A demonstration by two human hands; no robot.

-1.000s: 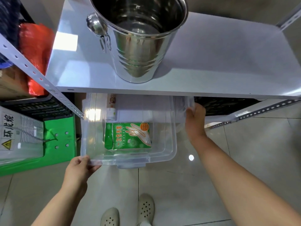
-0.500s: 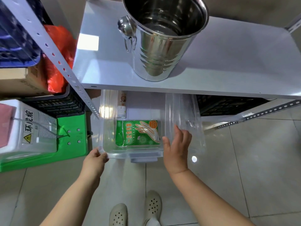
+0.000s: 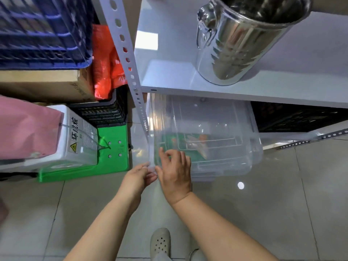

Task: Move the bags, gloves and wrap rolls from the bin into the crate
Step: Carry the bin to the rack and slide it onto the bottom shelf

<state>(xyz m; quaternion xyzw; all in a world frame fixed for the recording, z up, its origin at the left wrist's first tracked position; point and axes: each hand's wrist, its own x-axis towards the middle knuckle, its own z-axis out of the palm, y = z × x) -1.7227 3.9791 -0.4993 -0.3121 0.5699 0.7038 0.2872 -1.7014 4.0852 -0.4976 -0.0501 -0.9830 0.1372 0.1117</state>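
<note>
A clear plastic bin (image 3: 250,147) stands on the floor under the white shelf. A clear lid (image 3: 207,117) lies tilted across its top. Blurred through the lid shows a green pack of gloves (image 3: 177,146) inside the bin. My left hand (image 3: 139,176) pinches the bin's near left corner. My right hand (image 3: 175,170) is beside it and holds the lid's near left edge, thumb low and fingers curled over the top. A black crate (image 3: 301,117) sits under the shelf to the right of the bin. Any other contents of the bin are hidden.
A steel bucket (image 3: 237,44) stands on the white shelf (image 3: 169,76). Left of the perforated shelf post (image 3: 130,72) are a blue crate (image 3: 41,31), a cardboard box (image 3: 43,85), a red bag (image 3: 105,63), a pink bag (image 3: 24,129) and a white device (image 3: 79,136) on a green base (image 3: 113,147). My shoes (image 3: 160,242) are on the tiled floor.
My right hand swung the clear lid from the bin's right side over the bin and came to the near left corner. My left hand stayed on that corner. My view shifted left.
</note>
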